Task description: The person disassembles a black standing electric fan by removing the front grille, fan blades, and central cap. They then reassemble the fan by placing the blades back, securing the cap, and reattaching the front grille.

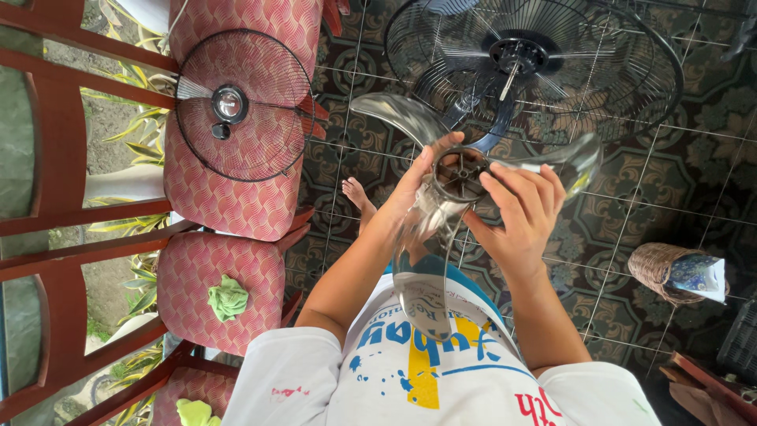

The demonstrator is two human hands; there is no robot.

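Both my hands hold a clear plastic three-bladed fan blade (579,158) in front of my chest. My left hand (415,180) grips the left side of its dark round hub (460,173), thumb on the rim. On the right side of the hub, my right hand (522,214) has its fingers curled over one blade. One blade points down over my white printed shirt. Just beyond the blade, a black rear fan grille (631,71) with motor and bare shaft (514,67) lies on the patterned tile floor.
The front fan grille (244,106) leans on a red cushioned wooden chair (236,205) at left. A green cloth (227,297) lies on the nearer cushion, another (193,412) below it. A wicker basket (658,268) stands at right. My bare foot (356,195) rests on the floor.
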